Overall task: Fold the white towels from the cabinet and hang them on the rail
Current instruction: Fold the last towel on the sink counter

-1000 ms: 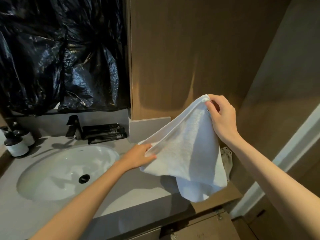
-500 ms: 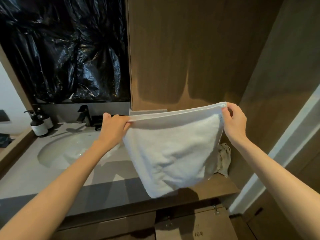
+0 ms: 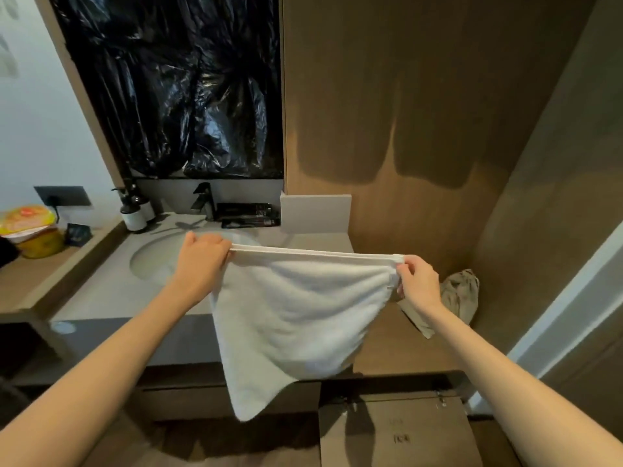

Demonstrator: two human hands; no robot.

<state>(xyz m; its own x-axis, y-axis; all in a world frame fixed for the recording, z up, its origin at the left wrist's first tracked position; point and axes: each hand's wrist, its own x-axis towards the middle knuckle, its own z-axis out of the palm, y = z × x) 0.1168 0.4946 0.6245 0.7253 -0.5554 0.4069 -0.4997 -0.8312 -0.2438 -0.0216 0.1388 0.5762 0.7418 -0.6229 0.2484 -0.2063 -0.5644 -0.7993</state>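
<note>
Head view shows your left hand (image 3: 201, 261) and right hand (image 3: 416, 281) each pinching a top corner of the towel (image 3: 296, 318), its edge stretched sideways between them above the tabletop (image 3: 111, 294).

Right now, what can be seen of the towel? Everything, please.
The towel is white, fluffy terry with a flat band along its top edge, where two layers seem to lie together. That edge is stretched taut, about level, between the left hand and right hand, which grip its upper corners. The rest hangs free before the counter, tapering to a point at lower left.
</note>
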